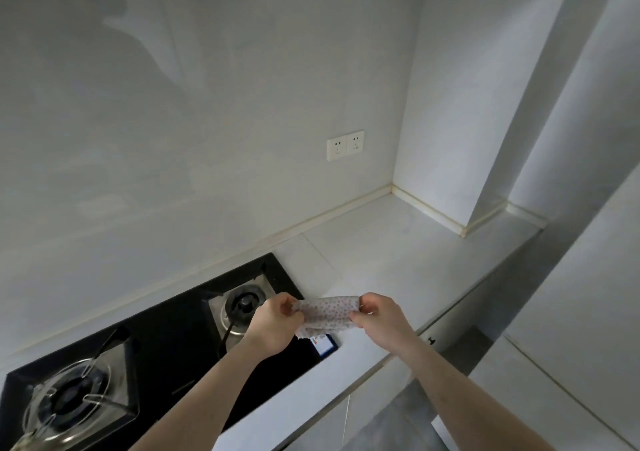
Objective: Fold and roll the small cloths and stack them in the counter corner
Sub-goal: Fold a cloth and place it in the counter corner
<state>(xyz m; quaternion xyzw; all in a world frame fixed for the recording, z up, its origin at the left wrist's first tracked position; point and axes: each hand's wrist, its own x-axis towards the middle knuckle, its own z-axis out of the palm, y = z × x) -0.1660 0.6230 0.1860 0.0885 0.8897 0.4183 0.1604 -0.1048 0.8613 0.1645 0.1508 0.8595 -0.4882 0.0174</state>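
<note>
White desk (398, 263) and walls; I see both hands' fingers (360, 315) pinching a dotted cloth (329, 315), seemingly folded, above the black hob (173, 339).

left hand (273, 326) + right hand (379, 319) pinch spotted cloth (327, 313) | above stove (166, 350)

Dim, flat, greyish light; soft overall focus, with wide-angle bending toward the edges.

No readable text; print on the hob's blue-edged sticker (323, 342) too small.
</note>
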